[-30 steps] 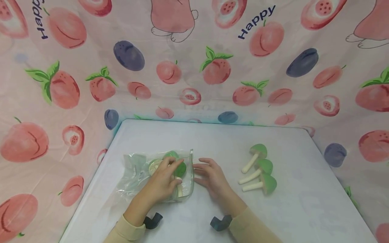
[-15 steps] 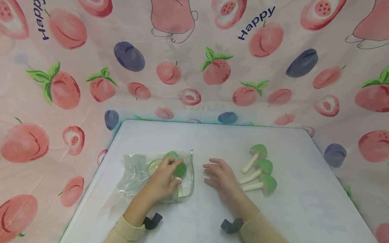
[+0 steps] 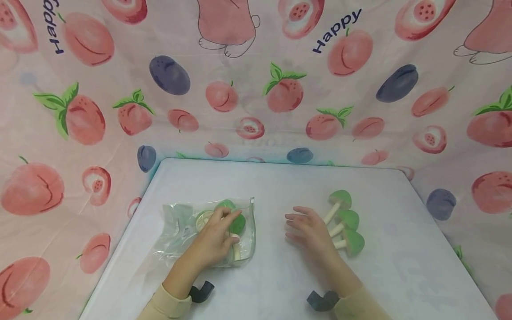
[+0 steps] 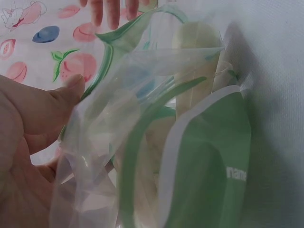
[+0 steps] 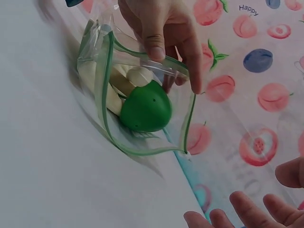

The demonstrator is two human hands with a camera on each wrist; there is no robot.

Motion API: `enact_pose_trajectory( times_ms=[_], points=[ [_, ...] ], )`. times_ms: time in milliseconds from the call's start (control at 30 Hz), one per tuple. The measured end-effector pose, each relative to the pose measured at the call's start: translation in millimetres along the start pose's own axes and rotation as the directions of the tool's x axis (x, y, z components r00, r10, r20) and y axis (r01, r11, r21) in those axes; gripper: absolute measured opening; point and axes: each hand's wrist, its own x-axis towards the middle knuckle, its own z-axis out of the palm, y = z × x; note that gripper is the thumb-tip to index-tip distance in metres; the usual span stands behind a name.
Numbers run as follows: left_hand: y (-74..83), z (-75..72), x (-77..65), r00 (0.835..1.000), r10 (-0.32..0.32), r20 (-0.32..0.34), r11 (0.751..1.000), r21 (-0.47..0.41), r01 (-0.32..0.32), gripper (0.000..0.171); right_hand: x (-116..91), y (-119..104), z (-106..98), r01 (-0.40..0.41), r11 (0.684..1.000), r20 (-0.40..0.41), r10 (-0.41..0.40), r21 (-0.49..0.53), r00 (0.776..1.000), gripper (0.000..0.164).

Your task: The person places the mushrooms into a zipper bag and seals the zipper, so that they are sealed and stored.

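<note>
A clear zip bag (image 3: 178, 222) with green edging lies on the white table, its mouth held apart toward the right. My left hand (image 3: 214, 240) grips its upper rim, thumb and fingers on either side of the plastic. Inside, the right wrist view shows a green-capped toy mushroom (image 5: 147, 108) with pale stems beside it. To the right, three more toy mushrooms lie in a row: a rear one (image 3: 341, 198), a middle one (image 3: 349, 218) and a front one (image 3: 354, 242). My right hand (image 3: 314, 231) hovers left of them, fingers spread and holding nothing, partly hiding their stems.
The white table (image 3: 260, 178) ends at a fruit-printed cloth (image 3: 248, 89) that hangs behind and along both sides. A dark wrist mount (image 3: 202, 292) sits under the left wrist and another dark mount (image 3: 322, 301) under the right.
My right hand has moved right, away from the bag's mouth, up to the stems of the three mushrooms. My left hand and the bag have stayed in place.
</note>
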Motion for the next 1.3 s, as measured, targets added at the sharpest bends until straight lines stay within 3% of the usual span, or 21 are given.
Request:
enact_pose_trajectory(
  times_ms=[533, 733, 1000, 1300],
  points=[
    [0.8, 0.0, -0.2, 1.000, -0.004, 0.005, 1.000, 0.001, 0.004, 0.073, -21.0, -17.9, -37.6, 0.015, 0.997, -0.086, -0.021, -0.073, 0.996, 0.048],
    [1.8, -0.4, -0.6, 1.000, -0.010, 0.005, 1.000, 0.000, 0.010, 0.073, -33.2, -20.7, -53.8, 0.054, 0.998, -0.082, -0.058, -0.043, 0.995, 0.051],
    [2.4, -0.8, -1.0, 1.000, -0.004, 0.003, 1.000, 0.005, 0.004, 0.073, -50.2, -24.3, -75.1, 0.090, 0.983, -0.125, -0.110, -0.157, 0.986, 0.055],
    [0.9, 0.8, -0.9, 1.000, 0.002, 0.001, 1.000, 0.019, -0.002, 0.073, -63.8, -23.4, -95.1, 0.133, 0.979, -0.163, -0.158, -0.155, 0.974, 0.061]
  ],
)
